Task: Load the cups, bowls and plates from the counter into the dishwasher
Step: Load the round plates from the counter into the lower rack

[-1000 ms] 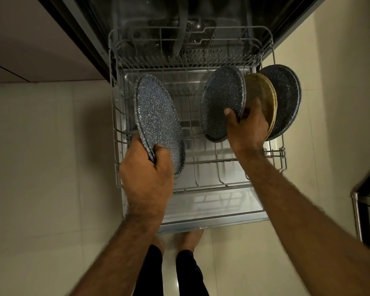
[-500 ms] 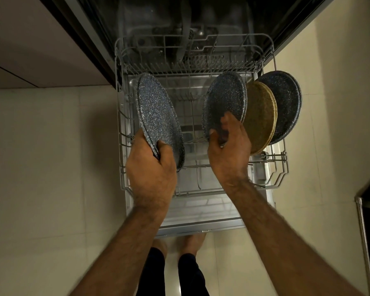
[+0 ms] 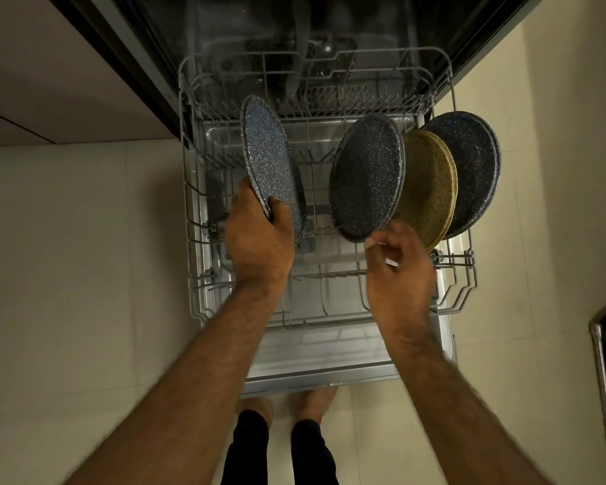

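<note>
Plate-racking step: the left hand (image 3: pixel 259 239) grips a speckled plate (image 3: pixel 265 162) above the rack's (image 3: pixel 194 239) left side. The right hand (image 3: pixel 399 274), loosely curled, holds nothing. Next, the plate needs seating between the tines.

No writing, label, brand mark, number or sign can be read anywhere in view. The speckled dark blue round plate on the left (image 3: pixel 265 162), the speckled dark blue round plate in the middle (image 3: pixel 366 176), the tan woven-textured round plate (image 3: pixel 431 183) and the speckled dark blue round plate farthest right (image 3: pixel 476 162) bear only their flecked or woven patterns. The grey wire dishwasher rack (image 3: pixel 455 259) and the shiny steel inner door (image 3: pixel 322 358) beneath it carry nothing legible.
</note>
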`<act>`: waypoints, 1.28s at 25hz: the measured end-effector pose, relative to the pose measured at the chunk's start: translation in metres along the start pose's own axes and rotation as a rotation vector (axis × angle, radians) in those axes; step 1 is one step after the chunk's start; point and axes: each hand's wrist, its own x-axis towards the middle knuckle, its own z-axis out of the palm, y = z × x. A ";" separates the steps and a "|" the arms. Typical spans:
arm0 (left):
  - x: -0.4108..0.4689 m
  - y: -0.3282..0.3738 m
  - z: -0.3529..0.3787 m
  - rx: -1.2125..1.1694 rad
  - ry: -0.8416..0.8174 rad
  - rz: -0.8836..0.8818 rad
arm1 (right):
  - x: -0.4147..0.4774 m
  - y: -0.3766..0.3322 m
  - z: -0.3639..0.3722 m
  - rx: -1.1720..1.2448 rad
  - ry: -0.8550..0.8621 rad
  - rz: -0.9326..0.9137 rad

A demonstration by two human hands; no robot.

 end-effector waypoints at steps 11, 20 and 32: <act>-0.014 -0.024 0.039 0.122 -0.192 -0.136 | 0.017 0.006 -0.018 0.029 0.100 -0.015; -0.013 -0.017 0.019 -0.005 -0.272 -0.185 | 0.008 -0.012 -0.011 0.013 0.036 -0.081; 0.020 0.090 -0.109 0.196 -0.116 0.170 | -0.016 -0.174 -0.025 -0.056 -0.075 -0.417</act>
